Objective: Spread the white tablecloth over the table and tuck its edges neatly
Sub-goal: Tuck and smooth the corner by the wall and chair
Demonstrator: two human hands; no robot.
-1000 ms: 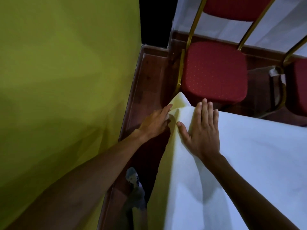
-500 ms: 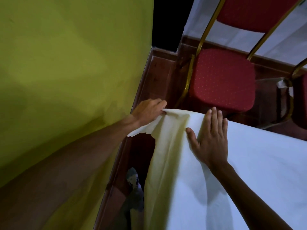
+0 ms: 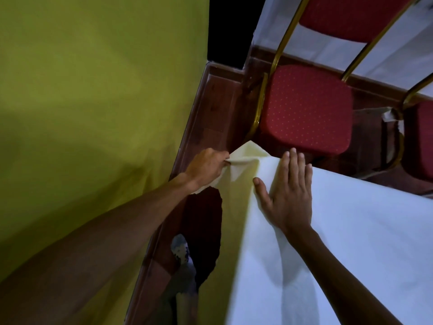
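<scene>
The white tablecloth [image 3: 351, 231] covers the table top at the right and hangs down its left side. At the table's far left corner the cloth bunches into a folded point. My left hand [image 3: 207, 166] grips that bunched corner cloth from the left side, fingers closed on it. My right hand [image 3: 287, 193] lies flat on the cloth just inside the corner, fingers straight and together, pressing it down.
A yellow-green wall [image 3: 93, 113] stands close on the left, with a narrow strip of dark wood floor [image 3: 210, 118] between it and the table. A red chair [image 3: 304, 109] with a gold frame stands just beyond the corner. A second red chair [image 3: 421, 141] is at the right edge.
My left hand went from touching the corner to pulling the cloth out sideways, and now holds it bunched at the corner with a point sticking up. My right hand stayed flat.
</scene>
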